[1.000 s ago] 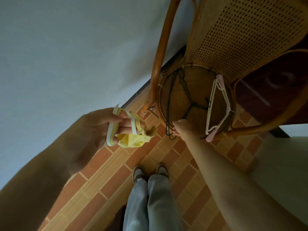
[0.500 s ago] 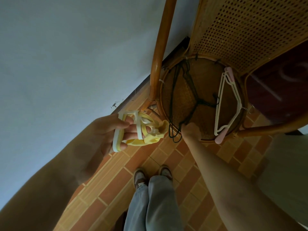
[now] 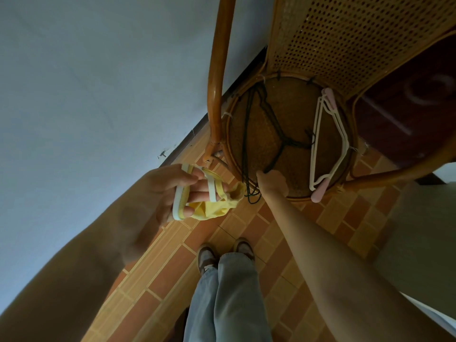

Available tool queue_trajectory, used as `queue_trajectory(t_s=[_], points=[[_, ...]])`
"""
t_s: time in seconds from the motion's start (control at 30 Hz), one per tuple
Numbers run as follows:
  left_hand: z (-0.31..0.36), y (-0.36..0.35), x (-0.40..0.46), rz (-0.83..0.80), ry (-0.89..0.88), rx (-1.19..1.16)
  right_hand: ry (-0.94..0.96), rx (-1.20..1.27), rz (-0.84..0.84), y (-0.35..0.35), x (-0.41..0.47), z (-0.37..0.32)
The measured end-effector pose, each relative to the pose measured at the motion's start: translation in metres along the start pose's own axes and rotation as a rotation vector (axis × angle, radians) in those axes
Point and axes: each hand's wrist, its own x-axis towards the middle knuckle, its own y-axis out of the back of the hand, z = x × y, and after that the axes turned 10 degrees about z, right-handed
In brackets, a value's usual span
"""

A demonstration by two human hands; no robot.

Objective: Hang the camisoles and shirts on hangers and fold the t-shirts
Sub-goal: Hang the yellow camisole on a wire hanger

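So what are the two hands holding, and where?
Left hand holds the yellow camisole by its white straps; right hand grips a black hanger at its lower end.

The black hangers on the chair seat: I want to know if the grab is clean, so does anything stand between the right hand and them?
Nothing visible does. The right hand is already at the black hangers on the chair seat, fingers curled on the wire. The white and pink hangers lie apart, further right.
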Motion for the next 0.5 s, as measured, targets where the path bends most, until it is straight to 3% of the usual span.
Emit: queue_trajectory(t_s=[0.13,0.5], points=[[-0.011,-0.007,-0.011,-0.059,-0.004,-0.205,0.005,0.207,-0.021,0.016,-0.003,0.003],[-0.022,0.008,0.017,0.056,-0.009,-0.008,-0.061,0.567,-0.010,0.049,-0.021,-0.007]])
